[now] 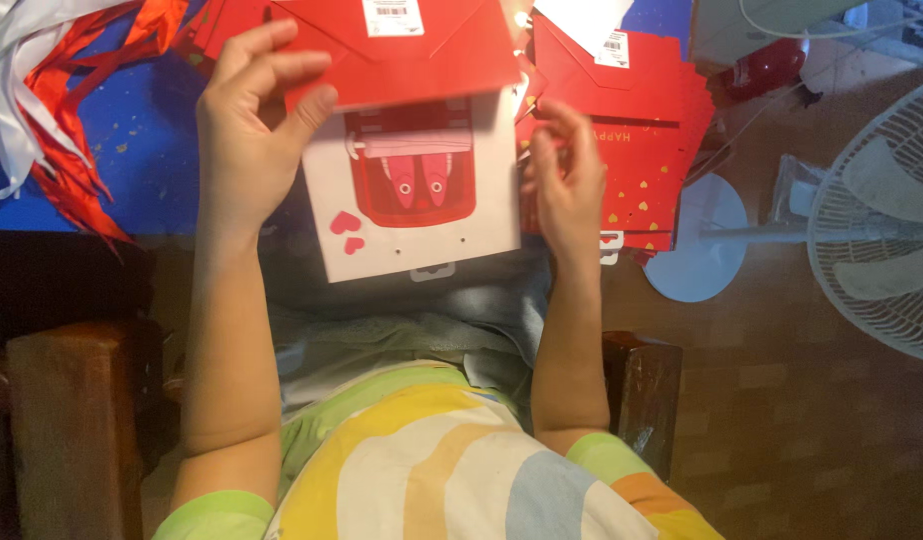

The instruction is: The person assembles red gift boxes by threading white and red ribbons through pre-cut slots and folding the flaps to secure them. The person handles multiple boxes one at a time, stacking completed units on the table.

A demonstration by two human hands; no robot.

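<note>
- The left hand (247, 130), upper left of centre in the frame, pinches the flat red paper envelope (402, 50) by its left edge, thumb under the lower rim and fingers curled over the front.
- Out of the envelope's mouth hangs a white printed card with a red picture and two small hearts (417, 190), held mid-frame over the lap; it looks about half inside.
- The right hand (567, 170), right of centre, has its fingertips drawn together at the card's right edge; whether they actually clamp it I cannot tell.
- Both pieces look light, thin and fairly stiff, so they should bend rather than flop; the smooth card would likely slide freely in the sleeve.
- Edges are the sensible hold: a side pinch keeps the face uncreased.
- A stack of matching red envelopes (647, 140) lies in the upper right, red and white ribbons (52, 110) in the upper left, and a white floor fan (882, 230) at the right edge.
</note>
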